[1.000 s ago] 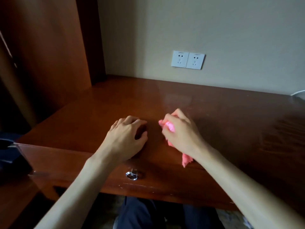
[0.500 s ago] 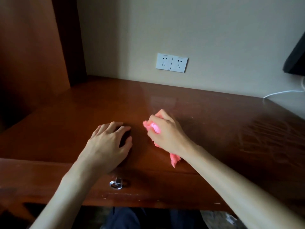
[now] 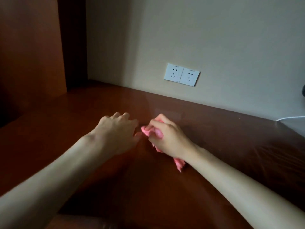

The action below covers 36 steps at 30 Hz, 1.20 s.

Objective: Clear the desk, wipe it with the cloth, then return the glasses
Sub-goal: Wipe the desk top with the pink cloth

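Head view. The right hand (image 3: pixel 166 138) curls its fingers (image 3: pixel 156 125) round a bunched pink cloth (image 3: pixel 179 162), pressing it to the desk (image 3: pixel 231 146) near the middle; a frayed tail of cloth trails out beneath the wrist. The left hand (image 3: pixel 118 131) rests on the desk just beside the cloth, fingers loosely bent and holding nothing, its thumb side close to or touching the pink edge. The glasses are not in view.

Risks, as judged: the wadded cloth offers little contact area, so passes may leave strips unwiped; the trailing tail may drag unevenly; a white cable (image 3: pixel 290 117) at the far right edge could be snagged by a wide sweep.

Materials: soft, crumpled fabric; glossy, reflective red-brown lacquered wood, flat and hard; a smooth white double wall socket (image 3: pixel 181 74) above.
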Tool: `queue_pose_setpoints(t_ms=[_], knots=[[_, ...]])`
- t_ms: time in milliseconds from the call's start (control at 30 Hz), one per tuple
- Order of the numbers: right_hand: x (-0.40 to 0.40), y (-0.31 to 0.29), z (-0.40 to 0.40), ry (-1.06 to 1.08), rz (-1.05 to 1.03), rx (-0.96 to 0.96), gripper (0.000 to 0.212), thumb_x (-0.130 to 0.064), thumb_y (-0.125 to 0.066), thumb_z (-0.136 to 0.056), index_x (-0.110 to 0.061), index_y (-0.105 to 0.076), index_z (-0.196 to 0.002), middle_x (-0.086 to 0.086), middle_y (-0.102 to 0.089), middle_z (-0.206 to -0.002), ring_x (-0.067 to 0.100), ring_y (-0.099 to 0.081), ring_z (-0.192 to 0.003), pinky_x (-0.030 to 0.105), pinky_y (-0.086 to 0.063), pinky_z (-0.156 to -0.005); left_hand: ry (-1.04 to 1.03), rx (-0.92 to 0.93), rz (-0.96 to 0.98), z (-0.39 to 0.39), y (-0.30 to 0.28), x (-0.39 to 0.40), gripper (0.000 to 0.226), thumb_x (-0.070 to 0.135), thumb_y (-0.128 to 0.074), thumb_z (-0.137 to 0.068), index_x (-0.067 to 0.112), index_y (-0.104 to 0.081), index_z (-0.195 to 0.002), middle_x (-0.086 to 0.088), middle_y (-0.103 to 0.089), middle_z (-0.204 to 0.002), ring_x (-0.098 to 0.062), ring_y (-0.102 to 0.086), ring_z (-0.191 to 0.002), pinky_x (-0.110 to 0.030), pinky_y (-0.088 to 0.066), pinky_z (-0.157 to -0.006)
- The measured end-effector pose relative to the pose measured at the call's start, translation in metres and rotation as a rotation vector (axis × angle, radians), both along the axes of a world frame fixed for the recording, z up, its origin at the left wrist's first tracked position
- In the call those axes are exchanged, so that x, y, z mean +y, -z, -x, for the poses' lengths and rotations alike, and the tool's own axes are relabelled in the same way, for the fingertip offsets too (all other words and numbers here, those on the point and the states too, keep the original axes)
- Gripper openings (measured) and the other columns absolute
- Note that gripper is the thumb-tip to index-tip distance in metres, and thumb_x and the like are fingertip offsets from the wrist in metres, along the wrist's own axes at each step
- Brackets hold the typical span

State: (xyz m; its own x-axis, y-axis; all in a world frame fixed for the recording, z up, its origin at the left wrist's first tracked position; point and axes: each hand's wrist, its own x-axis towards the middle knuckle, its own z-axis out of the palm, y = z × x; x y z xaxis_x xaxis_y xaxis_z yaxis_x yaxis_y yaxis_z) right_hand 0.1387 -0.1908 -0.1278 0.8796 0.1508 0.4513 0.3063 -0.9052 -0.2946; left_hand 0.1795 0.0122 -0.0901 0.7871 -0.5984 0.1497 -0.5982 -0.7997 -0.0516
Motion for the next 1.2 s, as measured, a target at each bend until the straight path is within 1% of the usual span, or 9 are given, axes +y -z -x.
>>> queue_pose_setpoints(t_ms=[133,233,367,467,567,733,833,933,1200], knots=[[-0.02,0.004,-0.095,0.11,-0.01,-0.013,0.01,-0.036,-0.064,-0.093,-0.026,-0.065,-0.097,-0.002,-0.051,-0.103,0.027,-0.059,-0.096,0.038,-0.051,-0.081,-0.064,0.028,-0.086,-0.068,0.01,-0.012,0.068,0.075,-0.019,-0.094,0.04,-0.034,-0.151,-0.004,-0.039,-0.152,-0.028,-0.04,-0.138,-0.047,-0.044,-0.104],[-0.034,0.007,-0.166,0.207,0.017,-0.032,0.015,-0.038,-0.061,-0.095,-0.024,-0.066,-0.098,0.0,-0.051,-0.103,0.028,-0.055,-0.1,0.032,-0.043,-0.079,-0.069,0.17,-0.099,-0.089,0.019,-0.017,0.071,0.077,-0.013,-0.093,0.045,-0.013,-0.157,-0.002,-0.017,-0.165,-0.028,-0.021,-0.151,-0.051,-0.027,-0.119],[-0.052,0.003,-0.257,0.33,0.06,-0.022,0.021,-0.036,-0.056,-0.097,-0.021,-0.066,-0.107,0.009,-0.053,-0.111,0.035,-0.053,-0.107,0.036,-0.043,-0.086,-0.04,0.156,-0.096,-0.094,0.026,-0.016,0.074,0.078,-0.006,-0.09,0.046,-0.001,-0.157,0.001,-0.004,-0.167,-0.025,-0.01,-0.154,-0.05,-0.019,-0.123],[-0.057,0.0,-0.31,0.382,0.128,0.003,0.025,-0.034,-0.053,-0.098,-0.015,-0.063,-0.112,0.017,-0.053,-0.117,0.042,-0.053,-0.109,0.04,-0.045,-0.087,-0.03,0.104,-0.057,-0.096,0.029,-0.013,0.075,0.08,-0.004,-0.089,0.047,0.001,-0.156,0.004,-0.006,-0.166,-0.021,-0.011,-0.153,-0.047,-0.021,-0.122],[-0.055,0.0,-0.327,0.387,0.121,0.01,0.024,-0.033,-0.052,-0.097,-0.016,-0.062,-0.11,0.016,-0.053,-0.118,0.042,-0.053,-0.109,0.041,-0.047,-0.088,-0.031,0.09,-0.03,-0.094,0.03,-0.012,0.076,0.08,0.0,-0.088,0.045,0.002,-0.156,0.006,-0.006,-0.166,-0.02,-0.01,-0.153,-0.045,-0.02,-0.123],[-0.052,0.001,-0.278,0.32,0.085,-0.013,0.025,-0.034,-0.056,-0.096,-0.019,-0.067,-0.112,0.013,-0.054,-0.118,0.039,-0.052,-0.107,0.04,-0.047,-0.09,-0.055,0.181,-0.057,-0.089,0.017,-0.014,0.075,0.083,-0.006,-0.087,0.05,-0.001,-0.155,0.009,-0.005,-0.166,-0.018,-0.012,-0.153,-0.043,-0.022,-0.122],[-0.043,0.004,-0.221,0.248,0.049,-0.038,0.024,-0.035,-0.059,-0.094,-0.02,-0.067,-0.111,0.01,-0.053,-0.116,0.036,-0.052,-0.107,0.042,-0.049,-0.089,-0.069,0.204,-0.105,-0.084,0.009,-0.017,0.076,0.082,-0.011,-0.086,0.051,-0.006,-0.155,0.008,-0.01,-0.166,-0.019,-0.019,-0.151,-0.043,-0.031,-0.117],[-0.031,0.007,-0.16,0.173,0.023,-0.082,0.019,-0.033,-0.062,-0.092,-0.019,-0.067,-0.104,0.004,-0.049,-0.105,0.035,-0.051,-0.102,0.038,-0.046,-0.085,-0.092,0.211,-0.111,-0.08,0.006,-0.018,0.074,0.082,-0.013,-0.087,0.052,-0.01,-0.155,0.007,-0.014,-0.165,-0.021,-0.024,-0.15,-0.044,-0.038,-0.112],[-0.006,0.004,-0.015,-0.008,0.027,-0.021,0.011,-0.036,-0.059,-0.093,-0.026,-0.059,-0.096,-0.008,-0.041,-0.1,0.016,-0.046,-0.097,0.033,-0.045,-0.079,-0.099,0.175,-0.021,-0.069,0.013,-0.012,0.073,0.081,-0.016,-0.09,0.049,-0.019,-0.156,0.004,-0.021,-0.165,-0.025,-0.024,-0.15,-0.046,-0.028,-0.117]])
